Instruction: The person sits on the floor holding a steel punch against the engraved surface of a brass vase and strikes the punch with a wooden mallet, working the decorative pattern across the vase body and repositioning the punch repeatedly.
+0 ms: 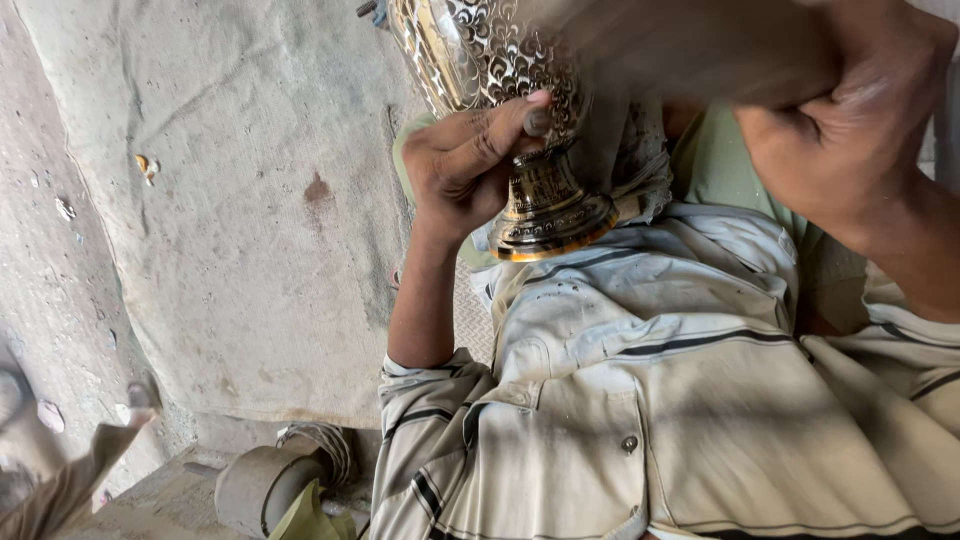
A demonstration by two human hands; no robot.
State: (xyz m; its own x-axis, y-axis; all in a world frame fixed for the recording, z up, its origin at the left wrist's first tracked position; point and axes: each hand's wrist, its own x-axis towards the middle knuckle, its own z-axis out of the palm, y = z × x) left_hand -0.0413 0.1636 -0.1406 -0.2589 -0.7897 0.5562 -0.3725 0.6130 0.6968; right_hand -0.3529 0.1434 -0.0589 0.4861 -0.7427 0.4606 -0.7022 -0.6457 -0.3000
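Note:
A shiny engraved brass vase [480, 50] lies tilted across my lap, its flared gold-rimmed foot [550, 215] pointing toward me. My left hand [460, 165] is closed beside the narrow stem. Its thumb and fingers pinch a small grey metal punch [537, 122] against the vase. My right hand [850, 110] at the upper right is clenched around a thick brown wooden handle [690, 50]. The handle is blurred and crosses over the vase's body, and its far end is out of view.
A worn grey cloth [640, 160] and a green cloth [720, 165] lie under the vase on my striped shirt. A stained sackcloth sheet [230, 200] covers the ground at left. A grey cylinder [265, 485] sits bottom left, beside a blurred brown shape [60, 480].

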